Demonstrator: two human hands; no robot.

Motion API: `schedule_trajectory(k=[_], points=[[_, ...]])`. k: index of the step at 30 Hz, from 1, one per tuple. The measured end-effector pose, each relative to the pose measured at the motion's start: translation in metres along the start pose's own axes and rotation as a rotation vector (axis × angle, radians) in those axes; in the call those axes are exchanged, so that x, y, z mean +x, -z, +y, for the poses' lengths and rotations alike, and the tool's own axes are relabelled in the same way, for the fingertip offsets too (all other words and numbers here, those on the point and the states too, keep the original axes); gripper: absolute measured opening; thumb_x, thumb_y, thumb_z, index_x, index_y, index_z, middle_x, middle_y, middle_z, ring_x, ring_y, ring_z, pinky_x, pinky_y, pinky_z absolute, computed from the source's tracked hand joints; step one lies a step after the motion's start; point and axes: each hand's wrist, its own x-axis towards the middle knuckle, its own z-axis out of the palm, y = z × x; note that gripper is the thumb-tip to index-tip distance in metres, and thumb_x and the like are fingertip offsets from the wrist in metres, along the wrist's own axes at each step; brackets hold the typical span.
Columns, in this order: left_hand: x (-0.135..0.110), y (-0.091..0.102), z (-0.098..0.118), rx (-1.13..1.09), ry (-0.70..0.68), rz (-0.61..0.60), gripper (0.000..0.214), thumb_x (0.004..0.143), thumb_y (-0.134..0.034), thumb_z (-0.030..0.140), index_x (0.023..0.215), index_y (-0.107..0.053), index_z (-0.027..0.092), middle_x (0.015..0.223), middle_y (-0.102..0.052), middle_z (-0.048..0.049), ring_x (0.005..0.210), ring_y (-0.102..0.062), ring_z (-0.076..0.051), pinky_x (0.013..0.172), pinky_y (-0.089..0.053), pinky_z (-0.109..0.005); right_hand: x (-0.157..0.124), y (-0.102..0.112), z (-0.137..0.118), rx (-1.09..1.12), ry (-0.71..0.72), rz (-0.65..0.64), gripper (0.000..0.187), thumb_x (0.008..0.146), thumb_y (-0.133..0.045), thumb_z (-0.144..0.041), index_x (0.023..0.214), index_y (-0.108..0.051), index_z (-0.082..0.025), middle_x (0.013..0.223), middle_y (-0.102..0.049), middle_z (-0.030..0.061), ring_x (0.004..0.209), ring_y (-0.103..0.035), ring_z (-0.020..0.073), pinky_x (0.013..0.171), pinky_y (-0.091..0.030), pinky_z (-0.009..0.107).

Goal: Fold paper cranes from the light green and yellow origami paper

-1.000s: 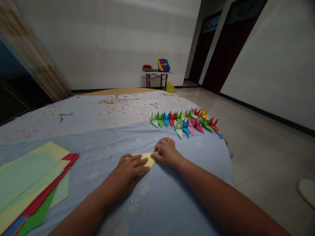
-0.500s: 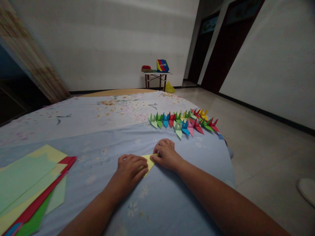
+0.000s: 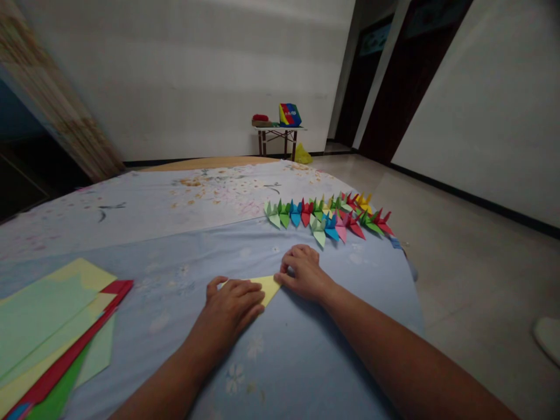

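Note:
A folded yellow paper (image 3: 268,287) lies on the light blue bedsheet (image 3: 306,361) in front of me. My left hand (image 3: 231,303) lies flat on its left part, fingers stretched over it. My right hand (image 3: 303,272) is curled, with its fingertips pressed on the paper's right tip. Just beyond my right hand sits a row of several folded paper cranes (image 3: 326,217) in green, blue, red, pink and yellow.
A stack of coloured paper sheets (image 3: 48,332), green, yellow and red, lies at the near left. The bed's edge falls to a tiled floor (image 3: 472,274) on the right. A small table (image 3: 280,135) with a colourful box stands by the far wall.
My left hand has slid slightly back along the yellow paper, showing more of its right tip. My right hand has stayed on the tip. The view shifted a little.

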Motion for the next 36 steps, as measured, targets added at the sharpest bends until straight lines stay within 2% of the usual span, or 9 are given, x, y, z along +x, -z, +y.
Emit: schedule_trajectory(k=[7,17,23,25,31,36], points=[[0.000,-0.002,-0.001,0.009,0.017,0.001,0.020,0.085,-0.053,0.036,0.103,-0.062,0.033,0.112,-0.065,0.0011,0.099,-0.057,-0.020,0.090,-0.019,-0.043,0.002,-0.001,0.000,-0.006,-0.019,-0.028,0.018,0.072,-0.067,-0.038,0.075,-0.061,-0.021,0.095,-0.054,0.0019,0.103,-0.038,0.0210,0.088,-0.023,0.037],[0.000,-0.003,-0.002,-0.012,0.009,0.007,0.021,0.087,-0.049,0.039,0.104,-0.061,0.034,0.113,-0.065,0.0011,0.101,-0.055,-0.020,0.092,-0.018,-0.041,0.000,0.002,-0.003,-0.055,-0.021,-0.040,0.020,0.075,-0.063,-0.040,0.081,-0.060,-0.022,0.098,-0.053,0.0029,0.106,-0.038,0.0217,0.091,-0.022,0.038],[0.000,-0.004,-0.003,-0.017,0.011,0.000,0.021,0.087,-0.049,0.039,0.103,-0.062,0.034,0.112,-0.065,0.0004,0.100,-0.055,-0.020,0.091,-0.019,-0.042,-0.003,-0.001,-0.006,-0.110,-0.032,-0.007,0.047,0.072,-0.059,-0.057,0.100,-0.054,-0.020,0.109,-0.052,0.0089,0.120,-0.029,0.0282,0.098,-0.016,0.045],[0.000,-0.004,-0.003,-0.012,0.016,-0.002,0.020,0.087,-0.049,0.038,0.103,-0.062,0.034,0.111,-0.065,0.0008,0.100,-0.055,-0.020,0.091,-0.018,-0.043,-0.003,-0.002,-0.006,-0.109,-0.042,-0.011,0.050,0.072,-0.058,-0.058,0.103,-0.053,-0.019,0.112,-0.052,0.0095,0.122,-0.028,0.0295,0.098,-0.015,0.046],[0.000,-0.005,-0.003,-0.016,0.030,-0.009,0.021,0.086,-0.050,0.039,0.103,-0.061,0.034,0.112,-0.065,-0.0003,0.100,-0.055,-0.021,0.093,-0.017,-0.045,-0.002,0.001,0.003,-0.102,-0.115,-0.026,0.050,0.071,-0.059,-0.058,0.103,-0.054,-0.020,0.120,-0.050,0.0087,0.125,-0.025,0.0312,0.100,-0.015,0.046],[-0.001,-0.003,-0.001,-0.029,0.041,-0.010,0.020,0.087,-0.050,0.036,0.105,-0.060,0.034,0.113,-0.065,-0.0001,0.102,-0.055,-0.021,0.095,-0.016,-0.046,0.000,0.011,0.017,-0.103,-0.200,-0.055,0.047,0.068,-0.065,-0.051,0.103,-0.053,-0.021,0.121,-0.049,0.0083,0.126,-0.023,0.0311,0.098,-0.017,0.047]])
